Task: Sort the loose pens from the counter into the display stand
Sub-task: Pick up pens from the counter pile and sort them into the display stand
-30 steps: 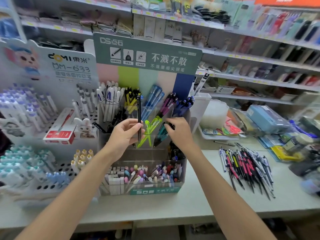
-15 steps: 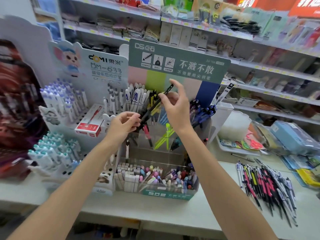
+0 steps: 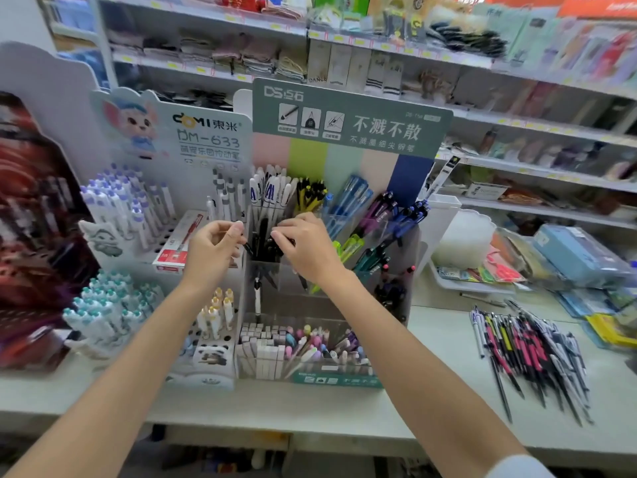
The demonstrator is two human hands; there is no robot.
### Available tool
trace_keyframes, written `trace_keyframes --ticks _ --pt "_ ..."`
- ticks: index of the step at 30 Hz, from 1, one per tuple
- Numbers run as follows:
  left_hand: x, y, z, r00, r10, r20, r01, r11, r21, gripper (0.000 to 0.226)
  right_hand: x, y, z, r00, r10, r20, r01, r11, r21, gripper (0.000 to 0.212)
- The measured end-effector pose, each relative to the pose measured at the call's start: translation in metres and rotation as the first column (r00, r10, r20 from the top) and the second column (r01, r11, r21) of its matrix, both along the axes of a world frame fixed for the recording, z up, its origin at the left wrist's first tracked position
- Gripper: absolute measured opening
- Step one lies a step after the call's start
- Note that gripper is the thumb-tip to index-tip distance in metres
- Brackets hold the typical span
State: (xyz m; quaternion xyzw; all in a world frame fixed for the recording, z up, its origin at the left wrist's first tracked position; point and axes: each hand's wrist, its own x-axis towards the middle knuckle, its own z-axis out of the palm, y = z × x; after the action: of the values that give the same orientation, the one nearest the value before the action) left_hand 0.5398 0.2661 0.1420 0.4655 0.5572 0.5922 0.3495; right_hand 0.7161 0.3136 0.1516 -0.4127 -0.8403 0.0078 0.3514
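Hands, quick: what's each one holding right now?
Left hand: fingers curled; whether it pinches anything cannot be told.
Right hand: closed, gripping a slim black plastic pen.

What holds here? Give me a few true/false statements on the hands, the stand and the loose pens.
1. The loose pens lie on the counter to the right of the display stand. True.
2. Both hands are down at the pile on the counter. False: the left hand and right hand are up at the stand, at the compartment of black pens.
3. The yellow-and-black pens stand in the lowest front tier. False: they are in the back row, between white pens and blue pens.
4. The right hand's fingers curl onto the black pens. True.
5. A red box lies left of the stand. True.
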Motion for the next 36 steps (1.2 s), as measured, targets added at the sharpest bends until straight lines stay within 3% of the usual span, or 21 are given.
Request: trace_keyframes --ticks 2,4,7,12,16,18,21,24,30,32,36 --pt "0.009 0.002 0.001 1.000 -0.020 -0.013 0.020 1.000 0.004 0.021 0.027 -0.005 0.002 0.989 -0.061 -0.132 0.060 0.998 -0.014 0.026" --pt "0.018 0.005 0.002 0.999 -0.029 -0.014 0.029 1.000 0.011 0.022 0.073 -0.012 0.006 0.931 -0.214 -0.295 0.226 0.974 0.005 0.028" --pt "0.034 0.009 0.001 0.999 -0.052 -0.002 0.052 0.998 0.029 0.014 0.148 -0.026 -0.001 0.858 -0.414 -0.303 0.422 0.906 -0.040 0.030" --pt "0.060 0.013 -0.006 0.995 -0.102 -0.017 0.103 0.994 0.024 0.010 0.188 -0.035 -0.031 0.933 -0.356 0.057 0.356 0.884 -0.302 0.039" --pt "0.067 0.013 -0.007 0.994 -0.108 -0.026 0.109 0.994 0.030 0.010 0.176 -0.032 -0.034 0.920 -0.365 -0.143 0.320 0.910 -0.264 0.027" --pt "0.063 0.013 -0.008 0.996 -0.092 -0.023 0.092 0.995 0.030 0.010 0.172 -0.029 -0.031 0.902 -0.361 -0.238 0.265 0.897 -0.354 0.034" --pt "0.058 0.012 -0.009 0.998 -0.057 -0.016 0.058 0.998 0.032 0.012 0.173 -0.024 -0.037 0.918 -0.338 -0.207 0.219 0.867 -0.448 0.042" --pt "0.055 0.011 -0.010 0.999 -0.039 -0.024 0.039 0.999 0.035 0.014 0.176 -0.024 -0.045 0.951 -0.302 -0.069 0.256 0.892 -0.373 0.033" --pt "0.054 0.007 -0.011 0.998 -0.020 -0.053 0.021 1.000 0.018 0.009 0.177 -0.014 -0.036 0.962 -0.270 -0.028 0.251 0.924 -0.288 0.014" --pt "0.054 0.005 -0.011 0.999 -0.009 -0.049 0.010 1.000 0.014 0.008 0.178 -0.016 -0.017 0.957 -0.273 -0.096 0.247 0.943 -0.223 0.013" --pt "0.051 -0.004 -0.010 0.998 0.038 -0.047 -0.038 0.999 0.009 0.007 0.159 -0.028 0.047 0.908 -0.199 -0.370 0.217 0.976 0.010 0.012"
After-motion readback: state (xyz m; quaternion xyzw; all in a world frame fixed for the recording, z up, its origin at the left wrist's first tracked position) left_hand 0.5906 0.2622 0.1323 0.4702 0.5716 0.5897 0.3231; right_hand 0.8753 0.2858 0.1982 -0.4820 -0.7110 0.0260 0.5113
